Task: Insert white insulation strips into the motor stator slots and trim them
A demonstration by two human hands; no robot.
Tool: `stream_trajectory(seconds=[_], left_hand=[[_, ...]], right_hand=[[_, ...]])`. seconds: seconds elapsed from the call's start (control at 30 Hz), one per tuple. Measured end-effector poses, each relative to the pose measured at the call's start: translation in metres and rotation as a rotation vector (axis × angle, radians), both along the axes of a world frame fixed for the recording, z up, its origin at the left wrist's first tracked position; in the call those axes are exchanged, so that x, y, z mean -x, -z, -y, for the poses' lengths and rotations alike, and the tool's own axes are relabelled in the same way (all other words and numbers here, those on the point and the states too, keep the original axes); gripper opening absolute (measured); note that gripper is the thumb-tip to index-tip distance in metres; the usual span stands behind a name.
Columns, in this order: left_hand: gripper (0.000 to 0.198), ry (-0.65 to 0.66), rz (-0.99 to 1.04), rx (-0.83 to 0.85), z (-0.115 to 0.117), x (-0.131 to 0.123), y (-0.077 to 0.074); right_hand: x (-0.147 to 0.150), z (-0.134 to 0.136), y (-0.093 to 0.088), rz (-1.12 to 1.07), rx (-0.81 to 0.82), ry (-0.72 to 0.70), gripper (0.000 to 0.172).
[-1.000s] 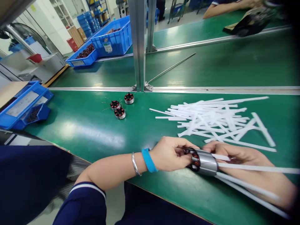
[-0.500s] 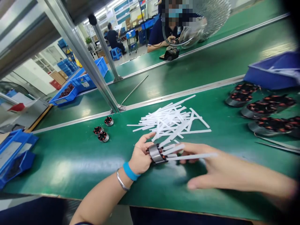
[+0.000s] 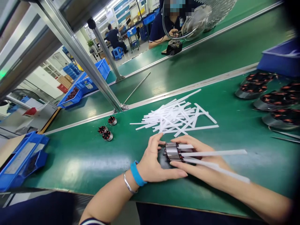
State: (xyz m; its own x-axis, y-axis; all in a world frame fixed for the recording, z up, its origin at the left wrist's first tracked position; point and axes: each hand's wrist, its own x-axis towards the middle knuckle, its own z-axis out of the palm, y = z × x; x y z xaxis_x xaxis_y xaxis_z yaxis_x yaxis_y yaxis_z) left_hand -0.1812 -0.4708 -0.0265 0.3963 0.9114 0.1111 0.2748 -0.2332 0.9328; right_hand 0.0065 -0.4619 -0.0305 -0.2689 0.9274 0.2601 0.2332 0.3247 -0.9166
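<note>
A motor stator (image 3: 172, 152) with a silver ring lies on its side above the bench. My right hand (image 3: 199, 156) grips it, with the thumb below and the fingers behind, partly hidden. Several white strips (image 3: 215, 153) stick out of its right side, passing over that hand and wrist. My left hand (image 3: 153, 161) curves around the stator's left side with thumb and fingers spread apart. Its fingertips are close to the ring; whether they touch it I cannot tell. Just beyond both hands is a loose pile of white strips (image 3: 173, 115).
Several small stators (image 3: 107, 135) stand at the left. Larger stators (image 3: 276, 100) are grouped at the right by tweezers (image 3: 286, 139) and a blue bin (image 3: 278, 59). More blue bins (image 3: 23, 156) sit at the left edge. A metal post (image 3: 79, 53) rises beyond. A co-worker (image 3: 161, 31) sits opposite.
The stator has moved right. My left hand has loosened from it and spread its thumb, while my right hand has closed on it. The view has shifted slightly.
</note>
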Motion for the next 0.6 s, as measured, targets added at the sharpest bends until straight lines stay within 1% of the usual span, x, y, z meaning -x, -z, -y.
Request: stream_trajectory(seconds=[0.03, 0.07, 0.13, 0.23, 0.3, 0.37, 0.4, 0.47, 0.57, 0.6], left_hand=[[0.095, -0.013, -0.037, -0.031, 0.000, -0.003, 0.001], [0.089, -0.011, -0.056, -0.062, 0.000, -0.005, 0.003], [0.070, -0.005, -0.075, -0.127, 0.000, -0.008, 0.004], [0.048, -0.054, -0.073, -0.233, 0.002, -0.010, 0.002], [0.032, -0.124, -0.050, -0.304, 0.004, -0.011, 0.001], [0.024, -0.200, -0.020, -0.335, 0.005, -0.011, 0.001], [0.024, -0.232, 0.000, -0.322, 0.004, -0.011, 0.002], [0.026, -0.318, 0.088, -0.231, 0.000, -0.005, 0.003], [0.029, -0.477, 0.374, -0.070, -0.014, 0.011, 0.003], [0.033, -0.487, 0.454, -0.042, -0.018, 0.016, 0.003]], right_hand=[[0.000, 0.000, 0.001, 0.007, -0.040, -0.018, 0.034], [0.001, 0.001, 0.002, 0.010, -0.082, -0.035, 0.031], [0.003, 0.001, 0.004, 0.016, -0.147, -0.047, 0.028], [0.004, 0.002, 0.006, 0.046, -0.146, -0.045, 0.028], [0.004, 0.003, 0.006, 0.082, -0.122, -0.062, 0.029], [0.002, 0.003, 0.005, 0.113, -0.119, -0.064, 0.031], [0.001, 0.004, 0.005, 0.125, -0.125, -0.054, 0.033], [-0.003, 0.003, 0.003, 0.134, -0.142, -0.021, 0.034], [-0.009, -0.001, -0.001, 0.139, -0.143, 0.019, 0.035], [-0.010, -0.002, -0.002, 0.129, -0.134, 0.027, 0.035]])
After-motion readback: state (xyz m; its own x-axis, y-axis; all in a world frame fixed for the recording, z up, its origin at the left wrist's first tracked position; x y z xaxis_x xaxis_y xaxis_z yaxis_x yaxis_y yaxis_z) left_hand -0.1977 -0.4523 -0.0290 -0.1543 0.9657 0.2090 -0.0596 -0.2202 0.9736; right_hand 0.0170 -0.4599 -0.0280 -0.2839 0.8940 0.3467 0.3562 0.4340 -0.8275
